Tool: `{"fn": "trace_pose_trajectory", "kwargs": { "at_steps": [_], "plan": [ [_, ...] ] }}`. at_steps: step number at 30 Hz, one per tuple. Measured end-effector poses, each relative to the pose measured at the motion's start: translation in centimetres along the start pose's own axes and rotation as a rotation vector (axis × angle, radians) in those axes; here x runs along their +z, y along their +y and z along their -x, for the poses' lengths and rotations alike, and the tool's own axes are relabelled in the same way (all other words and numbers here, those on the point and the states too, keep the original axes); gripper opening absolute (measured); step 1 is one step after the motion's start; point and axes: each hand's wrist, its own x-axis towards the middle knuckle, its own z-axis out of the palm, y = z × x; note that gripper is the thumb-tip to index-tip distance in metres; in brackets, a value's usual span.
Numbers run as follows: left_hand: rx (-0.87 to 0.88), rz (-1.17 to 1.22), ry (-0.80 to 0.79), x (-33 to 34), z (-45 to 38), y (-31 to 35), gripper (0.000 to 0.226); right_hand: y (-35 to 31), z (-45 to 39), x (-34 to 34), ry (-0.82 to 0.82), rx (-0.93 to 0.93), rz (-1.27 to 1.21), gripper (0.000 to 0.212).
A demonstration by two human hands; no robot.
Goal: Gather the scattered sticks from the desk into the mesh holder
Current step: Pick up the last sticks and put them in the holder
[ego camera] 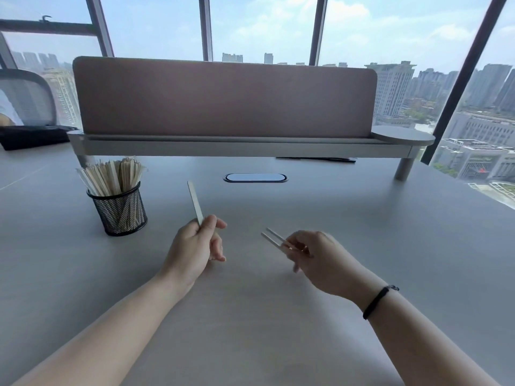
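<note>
Right now both bare hands hover just above the grey desk (362,218), each closed around sticks. The left hand (196,246) is curled shut on a flat pale stick (195,202) that stands nearly upright, its rounded upper end leaning slightly away to the left while the lower part disappears between thumb and fingers. The right hand (323,260), a black band (378,300) around its wrist, pinches two thin sticks (274,238) that lie side by side and point up and to the left toward the other hand; a short pale tip seems to poke out below the palm, though blur makes it hard to say whether it belongs to those same sticks. The two hands sit near each other without touching. Well to the left of the left hand, and farther back on the desk, stands the black mesh holder (121,211), upright and crowded with bundled sticks (111,174) that fan out above its rim. Behind it runs a raised shelf (250,147) on round legs, carrying a pinkish divider panel (223,98). An oval cable grommet (255,178) is set into the desk between the shelf and the hands. At far left, a mesh-backed chair (28,97) shows beside the divider, and tall windows look out over city buildings.
</note>
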Motion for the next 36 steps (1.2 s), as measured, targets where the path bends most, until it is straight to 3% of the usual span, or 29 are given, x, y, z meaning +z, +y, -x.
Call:
{"fn": "trace_pose_trajectory", "kwargs": {
  "at_steps": [4,9,14,17,24,30,36],
  "plan": [
    [-0.053,0.096,-0.003,0.1,0.2,0.4,0.025,0.3,-0.6,0.1,0.095,0.154,-0.411,0.017],
    [-0.096,0.159,-0.030,-0.2,0.4,1.2,0.055,-0.7,-0.5,0.4,0.041,0.181,-0.836,0.011],
    [-0.020,0.208,-0.036,-0.2,1.1,2.1,0.063,-3.9,-1.0,0.1,0.101,0.133,-1.157,0.046],
    [0.035,0.205,-0.032,-0.2,1.4,2.4,0.059,-5.5,-1.5,-0.9,0.177,0.065,-1.324,0.056],
    [0.073,0.201,0.010,-0.1,1.6,2.3,0.060,-5.5,-2.0,1.8,0.153,0.116,-1.200,0.053],
    [0.043,0.258,0.000,-0.6,1.4,2.8,0.060,-6.3,-1.9,1.8,0.025,0.154,-1.198,0.071],
    [-0.025,0.401,-0.012,-2.0,1.0,4.2,0.062,-7.4,-3.0,2.7,-0.078,0.212,-1.335,0.063]
  ]
}}
